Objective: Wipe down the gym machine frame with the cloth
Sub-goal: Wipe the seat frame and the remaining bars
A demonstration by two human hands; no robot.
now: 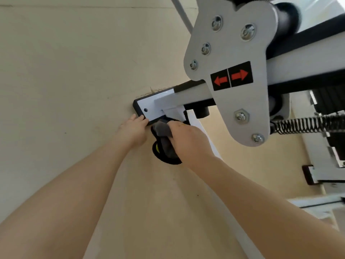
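Note:
The gym machine's white frame (188, 93) runs from the right to a white foot plate (149, 105) with a black rim, set against the beige floor. My right hand (186, 139) grips a dark grey cloth (163, 130) and holds it against the frame's underside just below the foot plate. My left hand (133, 128) rests beside the plate, its fingertips touching the plate's black edge. Under the cloth lies a black round part (164, 159) with a yellow spot, partly hidden.
A large grey bracket plate (233, 58) with bolts and a black sticker with red arrows (231, 75) hangs close to the camera at upper right. A coil spring (302, 124) stretches to the right. More white and black frame pieces (321, 176) stand at the right edge.

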